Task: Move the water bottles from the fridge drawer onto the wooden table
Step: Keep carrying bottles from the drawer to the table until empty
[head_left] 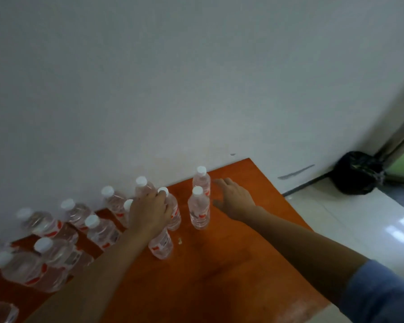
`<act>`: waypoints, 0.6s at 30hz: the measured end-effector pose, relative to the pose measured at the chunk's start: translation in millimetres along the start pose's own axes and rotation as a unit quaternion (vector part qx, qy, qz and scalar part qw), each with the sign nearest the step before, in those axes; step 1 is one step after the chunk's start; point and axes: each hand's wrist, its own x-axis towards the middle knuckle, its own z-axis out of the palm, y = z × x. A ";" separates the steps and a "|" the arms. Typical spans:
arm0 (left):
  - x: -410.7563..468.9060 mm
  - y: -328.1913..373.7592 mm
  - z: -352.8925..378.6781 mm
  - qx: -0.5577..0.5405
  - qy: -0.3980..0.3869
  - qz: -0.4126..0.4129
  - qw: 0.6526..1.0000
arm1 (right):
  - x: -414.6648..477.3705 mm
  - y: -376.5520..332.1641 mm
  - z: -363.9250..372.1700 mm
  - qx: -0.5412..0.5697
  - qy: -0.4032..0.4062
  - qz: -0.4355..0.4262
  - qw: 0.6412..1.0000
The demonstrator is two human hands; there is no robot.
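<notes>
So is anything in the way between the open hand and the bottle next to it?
No, nothing visible. The right hand is open just right of the nearest water bottle, with only bare wooden table between them.

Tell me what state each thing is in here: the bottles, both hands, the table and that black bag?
Water bottles: upright on the table, white caps on.
Left hand: closed over the top of a bottle.
Right hand: open, fingers spread, holding nothing, beside the far bottle.
Wooden table: against the wall, its left part crowded with bottles.
Black bag: on the floor in the corner.
</notes>
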 end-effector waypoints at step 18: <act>-76.2 436.4 -13.5 -0.079 -0.149 0.470 0.866 | -434.2 227.6 -139.4 -0.032 0.121 0.465 0.876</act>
